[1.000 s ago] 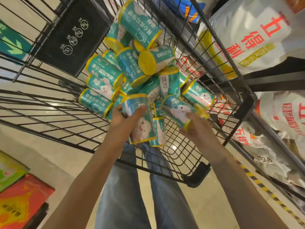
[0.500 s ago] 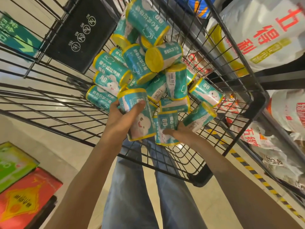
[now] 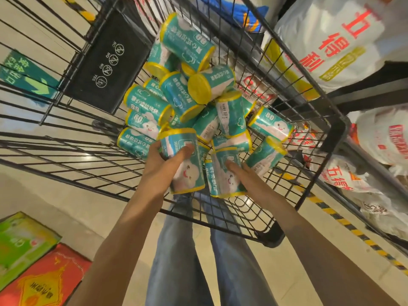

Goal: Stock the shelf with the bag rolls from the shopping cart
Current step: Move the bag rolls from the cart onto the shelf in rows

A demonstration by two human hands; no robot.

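Note:
Several teal bag rolls with yellow ends [image 3: 187,100] lie piled in the black wire shopping cart [image 3: 284,142]. My left hand [image 3: 161,166] grips one upright roll [image 3: 183,162] with a cloud face on its label, thumb across the front. My right hand [image 3: 245,177] holds a second roll [image 3: 223,173] just to the right, fingers wrapped round its far side. Both held rolls sit at the near edge of the pile.
The cart's black child-seat flap [image 3: 108,62] stands at the back left. White sacks with red print [image 3: 331,40] fill the shelf on the right, behind a dark shelf rail [image 3: 375,162]. Green and red boxes [image 3: 33,266] lie on the floor at lower left.
My right hand dropped the roll it held at the right of the pile and took hold of another one nearer the middle. My left hand kept its roll.

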